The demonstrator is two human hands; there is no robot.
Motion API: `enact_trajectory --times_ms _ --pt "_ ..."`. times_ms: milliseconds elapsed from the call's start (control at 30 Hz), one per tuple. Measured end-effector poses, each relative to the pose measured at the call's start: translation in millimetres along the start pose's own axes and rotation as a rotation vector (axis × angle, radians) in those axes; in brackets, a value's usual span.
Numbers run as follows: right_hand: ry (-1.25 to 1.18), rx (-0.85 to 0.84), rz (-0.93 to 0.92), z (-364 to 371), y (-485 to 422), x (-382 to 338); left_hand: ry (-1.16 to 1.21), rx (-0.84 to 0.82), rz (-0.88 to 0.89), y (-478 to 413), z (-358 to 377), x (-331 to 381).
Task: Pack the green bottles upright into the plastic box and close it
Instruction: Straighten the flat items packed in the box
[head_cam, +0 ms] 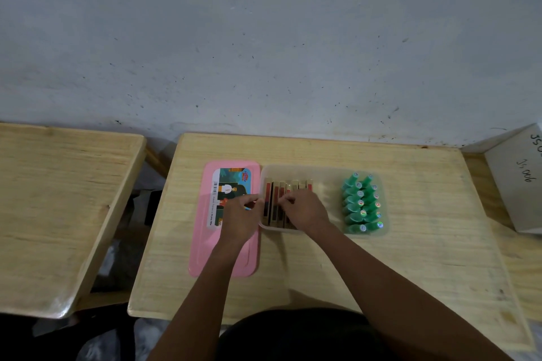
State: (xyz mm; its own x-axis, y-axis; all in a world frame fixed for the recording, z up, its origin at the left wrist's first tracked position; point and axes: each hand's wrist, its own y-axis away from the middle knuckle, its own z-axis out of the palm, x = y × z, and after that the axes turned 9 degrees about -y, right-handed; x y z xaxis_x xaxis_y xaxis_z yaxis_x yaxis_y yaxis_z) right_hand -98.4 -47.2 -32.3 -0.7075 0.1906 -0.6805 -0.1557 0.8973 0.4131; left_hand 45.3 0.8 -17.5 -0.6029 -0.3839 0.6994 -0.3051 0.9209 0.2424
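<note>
A clear plastic box (322, 168) lies on the wooden table. At its right end several green bottles (362, 205) stand in two rows, caps leaning away from me. Its left part holds a row of tan and red cartons (281, 187) standing on edge. My left hand (242, 215) pinches at the box's left rim and the first carton. My right hand (302, 209) rests fingers-down on the middle cartons, hiding their near ends. The pink lid (202, 231) with a picture label lies flat just left of the box, partly under my left forearm.
The wooden table (410, 258) stands against a grey wall. A second wooden table (58, 199) is on the left across a gap. A grey cardboard box (519, 179) with handwriting sits at the right edge.
</note>
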Motion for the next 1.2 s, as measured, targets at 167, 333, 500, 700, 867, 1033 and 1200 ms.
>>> enact_trajectory --times_ms 167,333,500,700,867,1033,1200 --pt "0.078 0.202 0.175 -35 1 21 0.011 -0.014 -0.01 0 -1 0" --pt "0.138 0.016 0.304 -31 1 32 -0.003 -0.01 0.004 0 -2 1" --pt "0.109 0.02 0.284 -29 -1 27 0.005 -0.013 -0.012 1 -2 1" --pt "0.001 0.1 0.25 -36 3 28 0.007 -0.015 -0.018 1 -1 0" --pt "-0.063 0.088 0.164 -45 10 17 0.002 -0.007 -0.013 1 0 1" --pt "-0.015 -0.048 0.144 -28 16 -3 0.01 -0.016 -0.01 2 0 2" --pt "0.06 -0.076 0.135 -9 14 -12 0.021 -0.002 -0.012 2 0 2"
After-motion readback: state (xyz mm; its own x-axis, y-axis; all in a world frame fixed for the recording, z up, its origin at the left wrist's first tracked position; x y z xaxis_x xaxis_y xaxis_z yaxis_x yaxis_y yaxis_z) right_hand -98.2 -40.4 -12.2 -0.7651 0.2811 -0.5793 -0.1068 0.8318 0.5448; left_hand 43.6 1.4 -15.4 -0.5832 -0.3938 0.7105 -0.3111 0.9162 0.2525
